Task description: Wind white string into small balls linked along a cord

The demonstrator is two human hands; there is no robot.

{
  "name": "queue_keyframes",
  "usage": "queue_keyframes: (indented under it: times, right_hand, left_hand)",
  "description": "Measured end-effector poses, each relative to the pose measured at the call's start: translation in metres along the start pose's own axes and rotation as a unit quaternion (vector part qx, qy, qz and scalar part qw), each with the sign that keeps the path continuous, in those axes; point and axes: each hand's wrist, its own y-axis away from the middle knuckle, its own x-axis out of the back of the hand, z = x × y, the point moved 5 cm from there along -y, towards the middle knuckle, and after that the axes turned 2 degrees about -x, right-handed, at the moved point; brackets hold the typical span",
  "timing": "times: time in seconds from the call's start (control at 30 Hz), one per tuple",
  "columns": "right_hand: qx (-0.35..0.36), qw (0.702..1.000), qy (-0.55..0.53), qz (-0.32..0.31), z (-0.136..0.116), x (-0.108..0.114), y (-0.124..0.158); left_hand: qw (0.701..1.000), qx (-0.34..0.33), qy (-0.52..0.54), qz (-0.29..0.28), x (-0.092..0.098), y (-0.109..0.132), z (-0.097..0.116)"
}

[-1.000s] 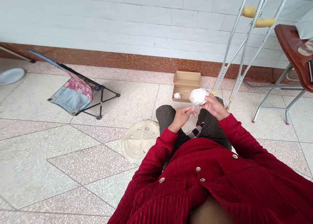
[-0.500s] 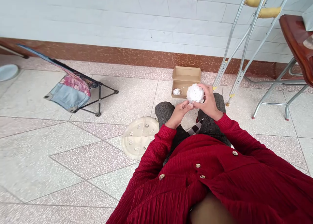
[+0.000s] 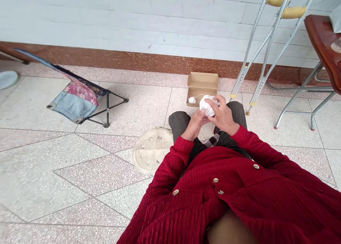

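Between my hands, above my knees, is a large white ball of yarn [image 3: 207, 106]. My left hand [image 3: 196, 123] grips it from below and the left, thumb against its side. My right hand [image 3: 223, 115] is wrapped over its top and right side with bent fingers. On the floor beyond stands an open cardboard box [image 3: 203, 81] with its lid tipped back toward the wall. A smaller white ball of yarn [image 3: 191, 100] lies in the box's left part, and a strand runs from it toward the ball I hold.
A folding cloth chair [image 3: 77, 98] stands at the left. Crutches [image 3: 262, 66] lean on the wall at the right, beside a dark red table [image 3: 321, 48] with metal legs. A round pale stool top [image 3: 151, 150] with holes is near my left knee.
The large ball has turned and shifted slightly left and down in my hands. My right hand has moved from its right edge to over its top.
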Motion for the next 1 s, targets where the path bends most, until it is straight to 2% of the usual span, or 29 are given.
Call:
queue_keyframes:
  times: [0.17, 0.23, 0.3, 0.37, 0.4, 0.5, 0.57, 0.63, 0.7, 0.8, 0.9, 1.0]
  right_hand:
    - [0.054, 0.997, -0.054, -0.027, -0.019, 0.009, 0.002]
    - [0.031, 0.991, -0.127, -0.019, -0.016, 0.019, 0.001]
    - [-0.029, 0.976, -0.216, 0.009, -0.002, 0.03, -0.004]
    - [-0.096, 0.948, -0.304, 0.018, 0.016, 0.034, -0.008]
    - [-0.126, 0.928, -0.349, -0.002, 0.024, 0.03, -0.01]
    - [-0.202, 0.854, -0.464, -0.117, 0.042, 0.006, -0.009]
    - [-0.235, 0.821, -0.497, -0.153, 0.049, -0.011, -0.002]
    - [-0.242, 0.825, -0.486, -0.155, 0.055, -0.022, 0.004]
    - [-0.24, 0.852, -0.437, -0.161, 0.061, -0.031, 0.01]
    - [-0.247, 0.883, -0.362, -0.167, 0.07, -0.037, 0.014]
    - [-0.271, 0.877, -0.374, -0.135, 0.079, -0.036, 0.011]
    - [-0.28, 0.87, -0.392, -0.099, 0.083, -0.034, 0.003]
  left_hand:
    - [0.999, 0.001, 0.039, 0.007, 0.006, -0.001, 0.004]
    - [0.999, 0.002, 0.042, 0.005, 0.012, 0.0, 0.006]
    - [0.999, 0.009, 0.041, -0.008, 0.015, 0.001, 0.008]
    - [0.999, 0.018, 0.041, -0.027, 0.016, 0.003, 0.009]
    - [0.998, 0.022, 0.042, -0.037, 0.015, 0.004, 0.009]
    - [0.997, 0.028, 0.047, -0.063, 0.012, 0.006, 0.006]
    - [0.995, 0.039, 0.051, -0.075, 0.013, 0.007, 0.001]
    - [0.994, 0.055, 0.058, -0.075, 0.02, 0.007, -0.008]
    - [0.994, 0.076, 0.061, -0.055, 0.032, 0.006, -0.02]
    - [0.992, 0.115, 0.049, 0.019, 0.054, 0.001, -0.039]
    - [0.984, 0.156, 0.021, 0.089, 0.067, -0.008, -0.055]
    - [0.975, 0.179, -0.005, 0.134, 0.072, -0.03, -0.063]
